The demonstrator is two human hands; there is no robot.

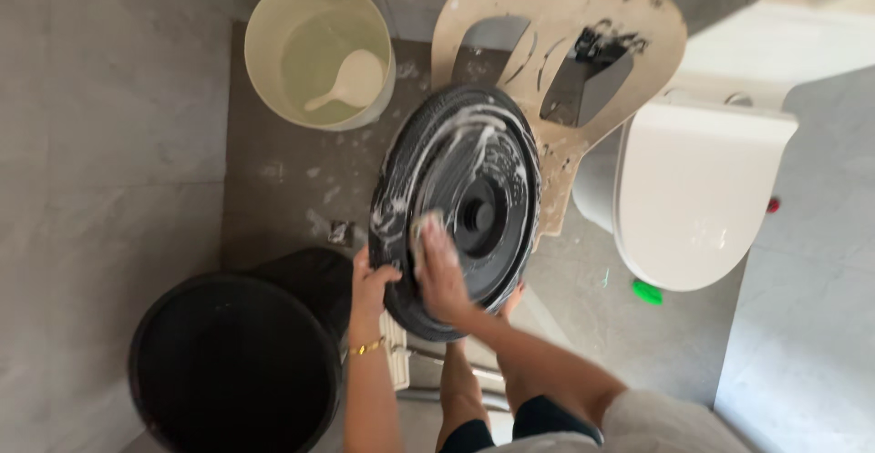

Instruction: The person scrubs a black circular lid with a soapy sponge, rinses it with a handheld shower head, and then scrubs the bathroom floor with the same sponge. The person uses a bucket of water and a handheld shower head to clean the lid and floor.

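Down at the left, a black bucket (232, 362) is standing on the grey tiled floor (100, 189), close beside the person's knees. Behind it, near the wall, a cream bucket (319, 52) is holding pale water with a cream ladle (351, 81) floating in it.

The left hand (372, 282), a gold bracelet (366, 347) sitting at its wrist, is gripping the lower left rim of a round black grille cover (460, 207), its fingers (387, 272) curled shut around the edge. The cover is standing tilted on the floor between the two buckets and the toilet, streaked with white soap foam. The right hand (439, 266) is pressing a small soapy sponge (427, 227) against the cover's face just left of the hub, fingers closed down over it; only a corner of the sponge is showing.

Behind the cover, a beige plastic seat shell (570, 15) with cut-out slots is leaning upright, touching the cover's far edge. Further right, a white toilet (697, 189) is standing with its lid down, and a small green object (647, 292) is lying on the floor just by its base.
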